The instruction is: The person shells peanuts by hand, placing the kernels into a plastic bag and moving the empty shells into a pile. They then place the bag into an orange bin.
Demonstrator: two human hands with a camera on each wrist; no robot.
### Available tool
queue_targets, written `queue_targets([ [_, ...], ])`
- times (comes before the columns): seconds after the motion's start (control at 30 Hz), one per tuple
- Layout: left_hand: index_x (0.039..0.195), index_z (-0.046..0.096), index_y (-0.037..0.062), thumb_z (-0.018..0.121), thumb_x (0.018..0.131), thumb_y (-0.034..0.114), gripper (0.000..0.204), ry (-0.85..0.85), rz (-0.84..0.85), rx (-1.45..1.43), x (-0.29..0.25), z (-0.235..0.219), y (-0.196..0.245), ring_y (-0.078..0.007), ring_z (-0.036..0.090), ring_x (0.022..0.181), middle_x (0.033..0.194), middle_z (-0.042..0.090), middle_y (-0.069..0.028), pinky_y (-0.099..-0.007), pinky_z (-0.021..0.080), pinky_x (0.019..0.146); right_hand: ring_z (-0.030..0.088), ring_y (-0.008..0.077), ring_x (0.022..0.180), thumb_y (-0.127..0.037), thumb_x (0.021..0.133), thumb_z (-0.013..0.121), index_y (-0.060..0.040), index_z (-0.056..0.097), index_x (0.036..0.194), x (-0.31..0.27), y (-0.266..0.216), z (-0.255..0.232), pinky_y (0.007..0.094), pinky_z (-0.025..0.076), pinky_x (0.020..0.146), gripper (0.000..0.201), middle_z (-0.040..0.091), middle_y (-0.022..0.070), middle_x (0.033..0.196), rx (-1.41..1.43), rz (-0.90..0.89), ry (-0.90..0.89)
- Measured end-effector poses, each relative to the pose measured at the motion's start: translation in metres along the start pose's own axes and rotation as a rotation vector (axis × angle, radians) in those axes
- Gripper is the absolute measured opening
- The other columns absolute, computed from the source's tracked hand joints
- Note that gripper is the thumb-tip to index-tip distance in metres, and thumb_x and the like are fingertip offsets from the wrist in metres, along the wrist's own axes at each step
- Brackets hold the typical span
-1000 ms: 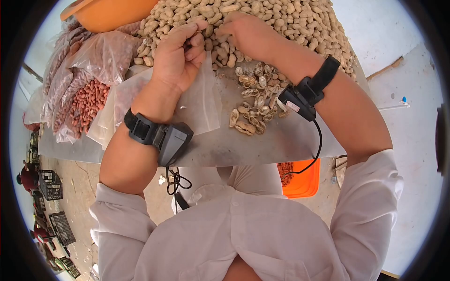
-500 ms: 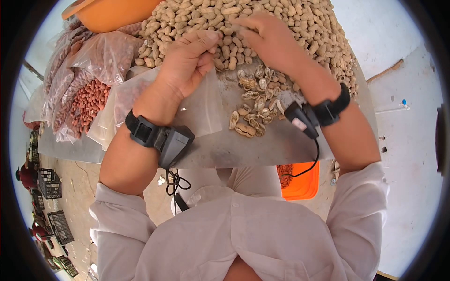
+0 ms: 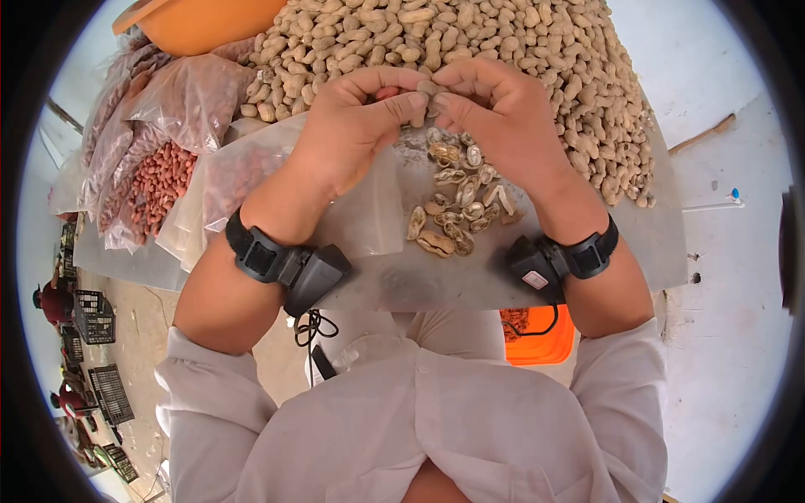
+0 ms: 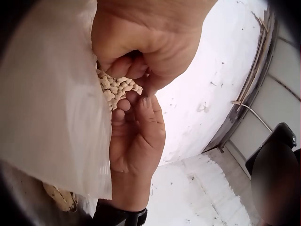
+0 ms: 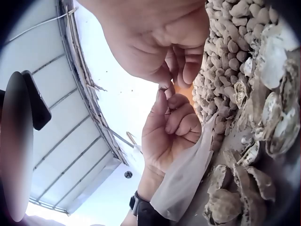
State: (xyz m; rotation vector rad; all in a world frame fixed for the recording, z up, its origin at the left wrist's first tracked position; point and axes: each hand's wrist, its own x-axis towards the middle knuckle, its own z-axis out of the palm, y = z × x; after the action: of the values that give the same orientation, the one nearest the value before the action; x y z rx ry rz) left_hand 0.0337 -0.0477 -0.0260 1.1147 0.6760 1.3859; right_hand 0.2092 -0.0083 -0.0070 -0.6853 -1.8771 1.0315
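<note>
Surface: grey table (image 3: 436,281), outdoor concrete floor | Far: peanut pile (image 3: 503,42), orange bowl (image 3: 201,21) | Left: bags (image 3: 159,159) of red kernels | Centre: shells (image 3: 457,205) | Left hand (image 3: 352,126) and right hand (image 3: 495,113) both pinch peanut (image 3: 425,90) above shells.

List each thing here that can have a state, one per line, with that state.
Left hand: fingers curled, pinching the peanut.
Right hand: fingers curled, pinching the same peanut.
Peanut: held between both hands, above the table.
Peanut pile: unshelled, heaped.
Shells: cracked open, empty.
Bags: filled with red kernels.
</note>
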Motion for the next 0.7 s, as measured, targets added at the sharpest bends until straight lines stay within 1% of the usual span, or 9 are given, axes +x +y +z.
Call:
queue_targets([
  [0.03, 0.096, 0.062, 0.0003, 0.064, 0.080, 0.005, 0.017, 0.002, 0.009, 0.018, 0.000, 0.001, -0.001, -0.0025, 0.047, 0.061, 0.078, 0.060, 0.0002, -0.0158, 0.033, 0.048, 0.061, 0.0110, 0.066, -0.009, 0.078, 0.061, 0.0030, 0.061, 0.090, -0.002, -0.001, 0.000, 0.0244, 0.048, 0.059, 0.016, 0.064, 0.0075, 0.074, 0.037, 0.027, 0.003],
  [0.13, 0.094, 0.063, 0.0008, 0.064, 0.080, 0.006, 0.015, 0.021, 0.026, 0.097, 0.000, 0.003, -0.003, -0.0020, 0.047, 0.062, 0.077, 0.059, 0.0019, -0.0158, 0.035, 0.051, 0.061, 0.0148, 0.064, -0.010, 0.078, 0.061, 0.0024, 0.062, 0.088, -0.004, -0.002, -0.004, 0.0257, 0.047, 0.059, 0.016, 0.064, 0.0093, 0.074, -0.112, 0.012, -0.018],
  [0.2, 0.093, 0.063, 0.0011, 0.064, 0.080, 0.007, 0.014, 0.048, 0.023, 0.182, 0.000, 0.004, -0.005, -0.0019, 0.047, 0.063, 0.076, 0.058, 0.0027, -0.0160, 0.036, 0.052, 0.061, 0.0200, 0.065, -0.011, 0.078, 0.061, 0.0013, 0.062, 0.088, -0.006, 0.000, -0.005, 0.0280, 0.047, 0.060, 0.016, 0.063, 0.0113, 0.074, -0.255, -0.105, 0.001],
  [0.23, 0.093, 0.063, 0.0011, 0.064, 0.080, 0.007, 0.014, 0.046, 0.047, 0.220, -0.001, 0.005, -0.005, -0.0017, 0.046, 0.063, 0.075, 0.058, 0.0033, -0.0160, 0.036, 0.053, 0.061, 0.0226, 0.065, -0.012, 0.078, 0.061, 0.0007, 0.062, 0.087, -0.007, 0.000, -0.005, 0.0291, 0.048, 0.060, 0.016, 0.063, 0.0123, 0.074, -0.325, -0.164, 0.012],
  [0.33, 0.091, 0.063, 0.0010, 0.064, 0.081, 0.008, 0.012, 0.050, 0.101, 0.330, -0.001, 0.010, -0.009, -0.0014, 0.044, 0.063, 0.073, 0.055, 0.0047, -0.0160, 0.036, 0.055, 0.060, 0.0293, 0.066, -0.013, 0.077, 0.060, -0.0015, 0.062, 0.084, -0.010, -0.001, -0.005, 0.0342, 0.047, 0.060, 0.014, 0.062, 0.0138, 0.075, -0.437, -0.229, 0.051],
  [0.4, 0.089, 0.063, 0.0010, 0.064, 0.081, 0.008, 0.011, 0.070, 0.108, 0.399, -0.001, 0.010, -0.013, -0.0013, 0.043, 0.063, 0.072, 0.053, 0.0055, -0.0160, 0.036, 0.056, 0.059, 0.0306, 0.067, -0.014, 0.077, 0.059, -0.0025, 0.062, 0.081, -0.009, -0.002, -0.005, 0.0366, 0.047, 0.060, 0.012, 0.062, 0.0136, 0.073, -0.527, -0.251, 0.039],
  [0.53, 0.087, 0.061, 0.0010, 0.062, 0.081, 0.006, 0.008, 0.054, 0.048, 0.388, -0.002, 0.008, -0.015, -0.0012, 0.041, 0.062, 0.070, 0.051, 0.0062, -0.0159, 0.035, 0.055, 0.059, 0.0321, 0.066, -0.016, 0.078, 0.057, -0.0039, 0.061, 0.077, -0.010, 0.000, -0.002, 0.0396, 0.046, 0.059, 0.012, 0.060, 0.0138, 0.069, -0.661, -0.237, 0.026],
  [0.63, 0.086, 0.060, 0.0011, 0.060, 0.081, 0.003, 0.006, 0.062, 0.010, 0.313, -0.003, 0.012, -0.016, -0.0009, 0.041, 0.060, 0.069, 0.051, 0.0060, -0.0159, 0.033, 0.052, 0.059, 0.0333, 0.066, -0.016, 0.078, 0.056, -0.0041, 0.061, 0.075, -0.010, 0.001, 0.001, 0.0393, 0.046, 0.059, 0.013, 0.060, 0.0147, 0.068, -0.674, -0.213, 0.003],
  [0.7, 0.086, 0.059, 0.0012, 0.059, 0.081, 0.002, 0.006, 0.083, -0.034, 0.243, -0.003, 0.013, -0.017, -0.0010, 0.041, 0.058, 0.069, 0.051, 0.0056, -0.0160, 0.032, 0.049, 0.059, 0.0304, 0.061, -0.015, 0.078, 0.056, -0.0027, 0.061, 0.078, -0.009, 0.005, 0.001, 0.0371, 0.046, 0.056, 0.013, 0.060, 0.0145, 0.067, -0.651, -0.245, 0.018],
])
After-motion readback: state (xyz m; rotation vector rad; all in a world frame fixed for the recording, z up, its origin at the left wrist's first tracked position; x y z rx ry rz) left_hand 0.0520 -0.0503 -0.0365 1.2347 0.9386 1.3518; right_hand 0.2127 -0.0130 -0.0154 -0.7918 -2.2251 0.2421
